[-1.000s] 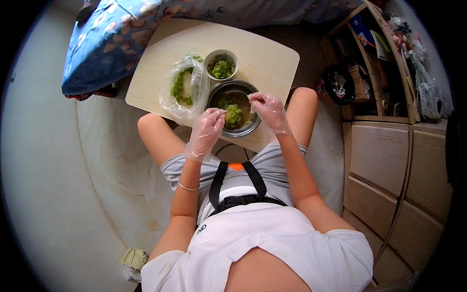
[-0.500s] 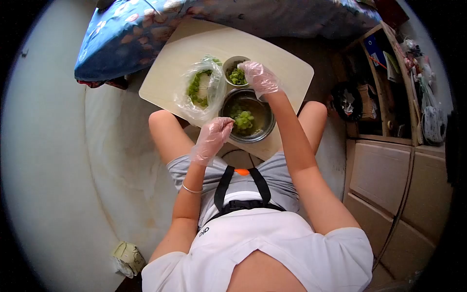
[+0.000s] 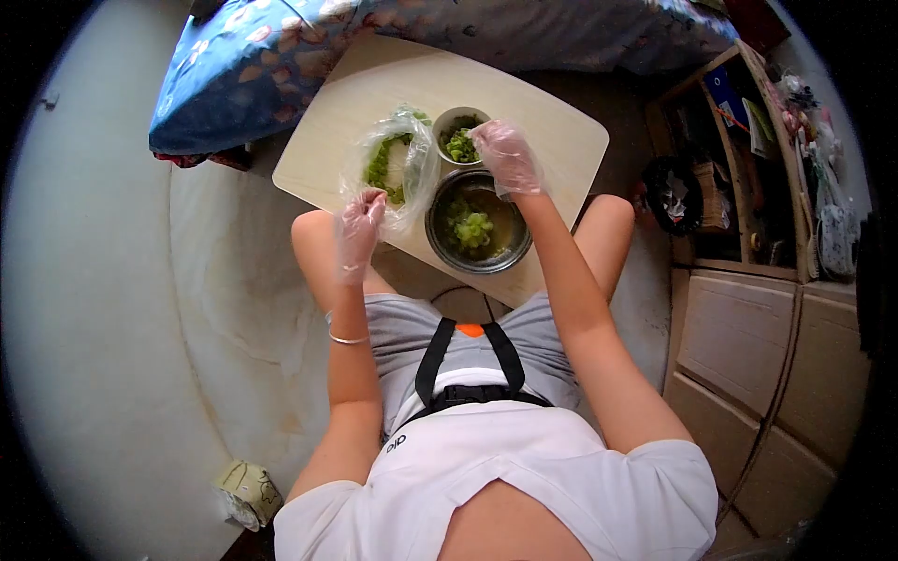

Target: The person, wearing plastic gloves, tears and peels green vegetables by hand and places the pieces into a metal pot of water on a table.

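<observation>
Both my hands wear clear plastic gloves. My left hand (image 3: 359, 234) is closed, its fingertips at the near left edge of a clear plastic bag (image 3: 426, 173); what they hold, if anything, is hidden. Chopped green vegetable (image 3: 378, 168) lies inside the bag. At the right rim of a white bowl (image 3: 446, 124) is my right hand (image 3: 508, 157), fingers curled together, their contents not visible. More chopped greens (image 3: 459, 145) sit in that bowl. Just in front of it stands a metal bowl (image 3: 433, 245) of cloudy liquid, with a clump of pale green pieces (image 3: 470, 229) in it.
Everything stands on a cream-coloured low table (image 3: 552, 122) between my knees. Behind it hangs a blue floral cloth (image 3: 234, 89). To the right are a wooden shelf (image 3: 739, 168) and a black-lined bin (image 3: 670, 196). A tissue pack (image 3: 249, 491) lies on the floor at left.
My left hand has moved left and away from the metal bowl to the near edge of the plastic bag. My right hand stays at the white bowl, shifted very slightly.
</observation>
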The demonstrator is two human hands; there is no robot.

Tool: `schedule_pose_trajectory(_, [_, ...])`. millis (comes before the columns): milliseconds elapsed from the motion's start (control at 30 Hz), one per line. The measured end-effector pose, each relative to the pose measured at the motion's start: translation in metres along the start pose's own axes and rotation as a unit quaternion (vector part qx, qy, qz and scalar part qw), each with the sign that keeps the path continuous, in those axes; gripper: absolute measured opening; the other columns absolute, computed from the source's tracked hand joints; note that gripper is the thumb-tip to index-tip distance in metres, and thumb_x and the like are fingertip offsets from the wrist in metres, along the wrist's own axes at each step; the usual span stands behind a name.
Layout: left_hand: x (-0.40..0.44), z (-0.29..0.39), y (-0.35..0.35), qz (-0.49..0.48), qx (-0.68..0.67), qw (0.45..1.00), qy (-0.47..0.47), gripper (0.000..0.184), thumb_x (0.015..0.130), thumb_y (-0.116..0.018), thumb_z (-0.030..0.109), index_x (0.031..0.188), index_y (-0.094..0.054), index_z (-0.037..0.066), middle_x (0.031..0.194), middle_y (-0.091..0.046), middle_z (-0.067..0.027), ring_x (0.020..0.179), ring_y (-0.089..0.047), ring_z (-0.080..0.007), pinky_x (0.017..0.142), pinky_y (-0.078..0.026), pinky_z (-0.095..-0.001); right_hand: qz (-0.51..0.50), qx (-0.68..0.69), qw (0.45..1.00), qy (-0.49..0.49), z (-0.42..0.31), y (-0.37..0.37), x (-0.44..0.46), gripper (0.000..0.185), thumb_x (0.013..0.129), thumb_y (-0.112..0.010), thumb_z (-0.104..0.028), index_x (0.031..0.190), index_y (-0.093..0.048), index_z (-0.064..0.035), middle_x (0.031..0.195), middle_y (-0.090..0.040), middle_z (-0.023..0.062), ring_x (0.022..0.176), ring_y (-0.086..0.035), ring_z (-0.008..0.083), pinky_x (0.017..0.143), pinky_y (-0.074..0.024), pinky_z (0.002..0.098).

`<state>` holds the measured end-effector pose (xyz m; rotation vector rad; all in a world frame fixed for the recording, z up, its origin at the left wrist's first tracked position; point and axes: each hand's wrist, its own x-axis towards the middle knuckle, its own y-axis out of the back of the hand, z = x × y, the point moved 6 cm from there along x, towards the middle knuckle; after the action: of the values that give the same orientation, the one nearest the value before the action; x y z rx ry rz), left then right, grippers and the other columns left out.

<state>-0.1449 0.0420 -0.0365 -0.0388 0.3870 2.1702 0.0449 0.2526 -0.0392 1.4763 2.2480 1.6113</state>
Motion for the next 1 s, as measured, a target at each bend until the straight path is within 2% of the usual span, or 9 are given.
schedule_pose_trajectory(100, [0.022, 0.009, 0.001, 0.010, 0.218, 0.967, -0.131, 0.017, 0.085, -0.061, 0.015, 0.094, -0.067, 0.002, 0.086, -0.066, -0.0175, 0.077, -0.065, -0.0290, 0.067, -0.050, -0.0386, -0.038, 0.037, 0.998, -0.028, 0.029, -0.044, -0.013, 0.014, 0.084, -0.056, -0.005, 0.092, -0.068, -0.0028, 0.086, -0.066, 0.0162, 0.082, -0.065, 0.0244, 0.076, -0.0519, 0.0339])
schedule_pose_trajectory(233, [0.054, -0.009, -0.021, -0.037, 0.308, 0.932, -0.187, 0.018, 0.085, -0.060, 0.017, 0.091, -0.067, 0.002, 0.091, -0.067, -0.0183, 0.082, -0.064, -0.0345, 0.071, -0.050, -0.0433, -0.038, 0.162, 0.973, -0.159, -0.001, -0.001, -0.011, 0.020, 0.086, -0.053, -0.006, 0.101, -0.065, -0.0002, 0.090, -0.067, 0.0182, 0.076, -0.066, 0.0296, 0.073, -0.0548, 0.0367])
schedule_pose_trajectory(300, [0.071, -0.027, -0.040, -0.050, 0.423, 0.881, -0.204, 0.022, 0.084, -0.059, 0.023, 0.088, -0.067, 0.003, 0.092, -0.066, -0.0195, 0.084, -0.064, -0.0373, 0.073, -0.050, -0.0456, -0.063, 0.542, 0.740, -0.394, 0.019, -0.029, -0.032, 0.026, 0.092, -0.049, -0.007, 0.114, -0.061, 0.0004, 0.105, -0.064, 0.0153, 0.092, -0.063, 0.0237, 0.081, -0.0541, 0.0335])
schedule_pose_trajectory(333, [0.083, -0.037, -0.047, -0.051, 0.422, 0.882, -0.206, 0.022, 0.084, -0.059, 0.023, 0.088, -0.067, 0.003, 0.092, -0.066, -0.0195, 0.084, -0.064, -0.0373, 0.073, -0.050, -0.0456, -0.061, 0.541, 0.741, -0.393, 0.019, -0.025, -0.033, 0.026, 0.092, -0.049, -0.007, 0.114, -0.061, 0.0004, 0.105, -0.064, 0.0153, 0.092, -0.063, 0.0237, 0.081, -0.0541, 0.0335])
schedule_pose_trajectory(433, [0.100, -0.061, -0.066, -0.092, 0.501, 0.851, -0.127, 0.028, 0.083, -0.056, 0.027, 0.083, -0.070, 0.003, 0.085, -0.067, -0.0213, 0.078, -0.065, -0.0386, 0.071, -0.051, -0.0468, -0.021, 0.768, 0.483, -0.420, 0.001, -0.016, -0.052, 0.030, 0.095, -0.050, -0.008, 0.120, -0.051, 0.0093, 0.113, -0.059, 0.0191, 0.099, -0.061, 0.0260, 0.084, -0.0561, 0.0334])
schedule_pose_trajectory(567, [0.099, -0.058, -0.071, -0.077, 0.506, 0.848, -0.134, 0.030, 0.083, -0.056, 0.029, 0.080, -0.071, 0.002, 0.083, -0.067, -0.0221, 0.076, -0.066, -0.0387, 0.070, -0.052, -0.0467, -0.015, 0.836, 0.343, -0.428, -0.026, 0.006, -0.068, 0.026, 0.095, -0.051, -0.007, 0.116, -0.054, 0.0086, 0.109, -0.059, 0.0186, 0.095, -0.061, 0.0259, 0.084, -0.0556, 0.0329])
schedule_pose_trajectory(700, [0.093, -0.046, -0.059, -0.028, 0.482, 0.860, -0.164, 0.029, 0.081, -0.060, 0.027, 0.090, -0.068, 0.001, 0.086, -0.066, -0.0217, 0.080, -0.065, -0.0371, 0.071, -0.052, -0.0449, -0.039, 0.850, 0.390, -0.353, -0.043, 0.024, -0.074, 0.021, 0.091, -0.055, -0.005, 0.107, -0.057, 0.0078, 0.100, -0.061, 0.0157, 0.083, -0.060, 0.0212, 0.073, -0.0541, 0.0296])
schedule_pose_trajectory(767, [0.072, -0.012, -0.041, -0.001, 0.359, 0.924, -0.133, 0.028, 0.083, -0.063, 0.021, 0.104, -0.064, 0.002, 0.089, -0.067, -0.0168, 0.081, -0.065, -0.0288, 0.071, -0.052, -0.0380, -0.081, 0.725, 0.571, -0.377, -0.041, 0.025, -0.083, 0.014, 0.086, -0.057, -0.003, 0.099, -0.059, 0.0039, 0.090, -0.063, 0.0119, 0.073, -0.057, 0.0156, 0.065, -0.0490, 0.0261])
schedule_pose_trajectory(1000, [-0.029, 0.063, -0.043, -0.092, -0.174, 0.980, -0.028, 0.024, 0.087, -0.062, 0.003, 0.111, -0.061, 0.001, 0.094, -0.061, -0.0029, 0.078, -0.056, -0.0070, 0.069, -0.046, -0.0215, -0.128, 0.669, 0.624, -0.383, -0.099, 0.046, -0.077, 0.017, 0.088, -0.059, -0.005, 0.105, -0.059, -0.0012, 0.090, -0.065, 0.0080, 0.076, -0.060, 0.0123, 0.068, -0.0495, 0.0250])
